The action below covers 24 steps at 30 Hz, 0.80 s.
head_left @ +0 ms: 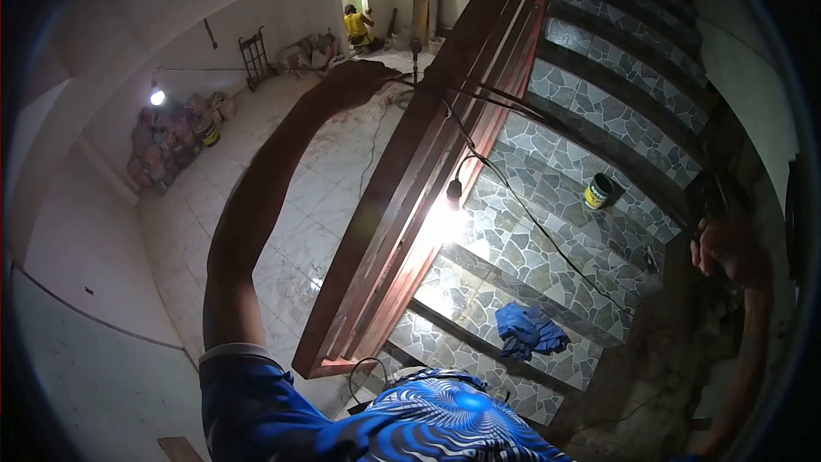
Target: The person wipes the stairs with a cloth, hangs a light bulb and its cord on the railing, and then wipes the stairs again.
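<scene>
Bucket [599, 191] label unreadable; left hand [363, 81] rests on wooden railing [402, 214]

Blue cloth [530, 331] and paint tub [599, 192] on stone-patterned steps [522, 257]; sacks [171, 141] by wall [256, 26].

The bare left arm [256, 205] stretches far forward from a blue patterned short sleeve [248, 393], elbow nearly straight. The left hand [363, 81] has its fingers curled closed, back turned upward. The right forearm [753, 351] rises at the right edge, and the right hand [727, 248] sits in shadow, its grip unclear.
</scene>
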{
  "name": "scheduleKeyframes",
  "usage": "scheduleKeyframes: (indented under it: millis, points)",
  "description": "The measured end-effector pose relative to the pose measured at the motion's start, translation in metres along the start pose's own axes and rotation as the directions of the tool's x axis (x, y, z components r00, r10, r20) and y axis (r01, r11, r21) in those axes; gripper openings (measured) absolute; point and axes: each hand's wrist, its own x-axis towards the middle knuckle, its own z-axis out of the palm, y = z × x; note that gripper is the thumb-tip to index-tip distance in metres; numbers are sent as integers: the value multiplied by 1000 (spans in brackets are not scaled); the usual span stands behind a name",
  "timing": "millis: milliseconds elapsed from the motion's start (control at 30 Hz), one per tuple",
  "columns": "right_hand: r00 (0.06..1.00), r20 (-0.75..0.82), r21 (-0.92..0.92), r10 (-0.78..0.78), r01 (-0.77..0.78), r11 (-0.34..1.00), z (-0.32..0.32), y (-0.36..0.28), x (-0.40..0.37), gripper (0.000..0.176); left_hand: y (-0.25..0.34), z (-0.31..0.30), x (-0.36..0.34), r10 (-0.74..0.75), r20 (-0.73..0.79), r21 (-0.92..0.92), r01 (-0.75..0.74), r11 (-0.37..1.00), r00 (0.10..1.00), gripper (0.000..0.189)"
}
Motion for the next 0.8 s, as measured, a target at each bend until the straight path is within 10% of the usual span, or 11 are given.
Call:
scheduleKeyframes:
  millis: [167,300,333,533,600,667,800]
  points:
    - [986,-68,-75,155,-160,984,22,-8,-13,34,52,-28,10,-20,-104,-407,-24,913,994,76]
    - [1000,9,-270,0,2,963,24,-23,-16,31,47,-2,37,177,-133,-521,-221,825,975,76]
    - [1000,20,-297,-10,16,955,31,-46,-11,31,56,-8,39,84,-120,-300,-116,947,989,74]
    - [999,33,-445,-28,40,895,40,-97,-11,33,57,10,40,-362,-56,-329,325,887,930,109]
    - [961,-255,-235,111,-173,957,49,-82,-22,32,76,5,29,-503,27,-194,498,845,864,110]
    - [999,13,-478,-44,45,877,35,-100,-9,30,98,-5,16,-628,-10,-90,624,776,778,112]
    - [982,-190,-207,-22,-18,978,36,-66,-23,26,124,-26,7,-756,132,-193,764,615,641,109]
